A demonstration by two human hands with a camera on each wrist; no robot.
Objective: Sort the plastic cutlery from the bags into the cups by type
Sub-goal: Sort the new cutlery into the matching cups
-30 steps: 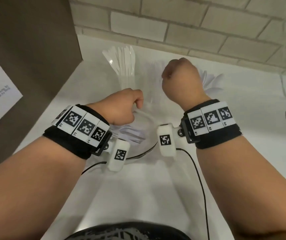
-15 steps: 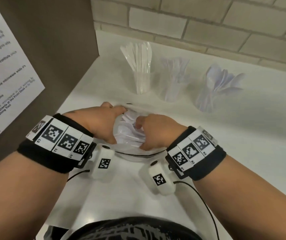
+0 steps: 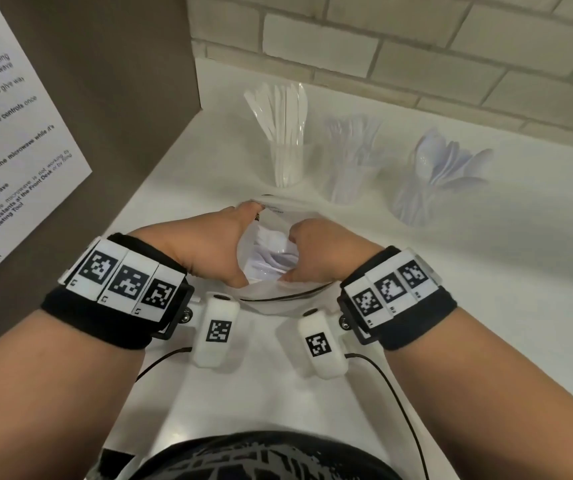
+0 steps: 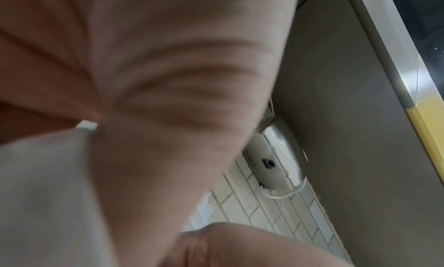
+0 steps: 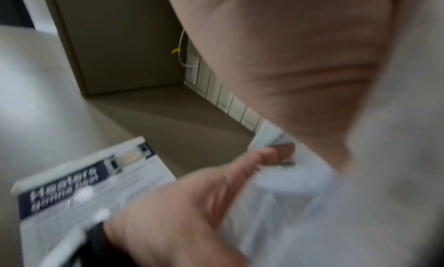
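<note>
Head view shows, nearest the body, both forearms reaching over the white bench (image 3: 486, 271), each with a marker band and a small wrist camera. Just beyond them, the left hand (image 3: 205, 244) and the right hand (image 3: 316, 251) grasp opposite sides of a clear plastic bag (image 3: 271, 292) lying on the bench, fingers curled onto its film and spreading the mouth. White cutlery (image 3: 271, 258) shows inside, between the hands. Both wrist views are blurred and mostly filled by palm and film.

Farther back, near the tiled wall (image 3: 416, 46), three clear cups stand in a row: the knife cup (image 3: 287, 164) on the left, the fork cup (image 3: 351, 174) in the middle, the spoon cup (image 3: 413, 195) on the right, each already holding pieces.

Likely risks: a hard pull could split the thin film and scatter the cutlery. The cups look light and top-heavy, so a sleeve or a snagged bag edge could tip one. The clear forks and spoons are easy to confuse.
</note>
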